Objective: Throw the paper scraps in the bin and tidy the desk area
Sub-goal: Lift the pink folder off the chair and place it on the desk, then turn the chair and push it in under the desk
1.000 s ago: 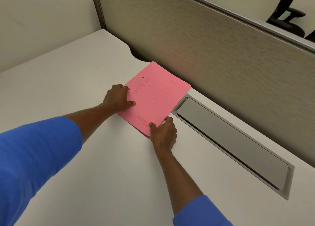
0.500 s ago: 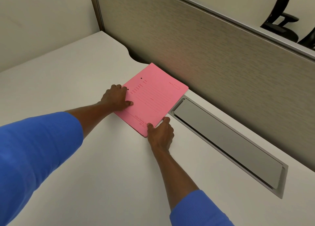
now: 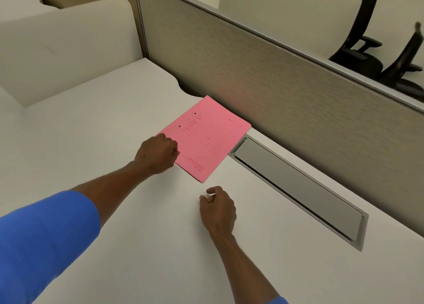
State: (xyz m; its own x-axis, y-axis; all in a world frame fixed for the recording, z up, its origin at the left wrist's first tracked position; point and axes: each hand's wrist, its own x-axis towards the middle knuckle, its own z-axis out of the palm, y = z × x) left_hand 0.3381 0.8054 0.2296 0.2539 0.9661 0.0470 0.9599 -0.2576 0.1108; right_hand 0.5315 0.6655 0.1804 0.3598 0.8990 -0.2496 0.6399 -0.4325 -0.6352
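Note:
A pink paper folder [image 3: 206,136] lies flat on the white desk [image 3: 114,212], its far corner close to the partition. My left hand [image 3: 158,154] rests at the folder's near-left edge with the fingers curled into a loose fist, overlapping that edge and gripping nothing I can see. My right hand [image 3: 218,208] hovers low over the bare desk a short way in front of the folder's near corner, its fingers loosely bent and apart, holding nothing. No paper scraps and no bin are in view.
A grey cable-tray lid [image 3: 296,189] is set into the desk along the fabric partition [image 3: 286,92], just right of the folder. Beige cushioned seating [image 3: 64,44] stands behind the desk at the left. Two black office chairs [image 3: 376,53] stand beyond the partition.
My right hand has let go of the folder's near corner and drawn back toward me. My left hand has curled and slid to the folder's edge. The folder stays flat by the partition.

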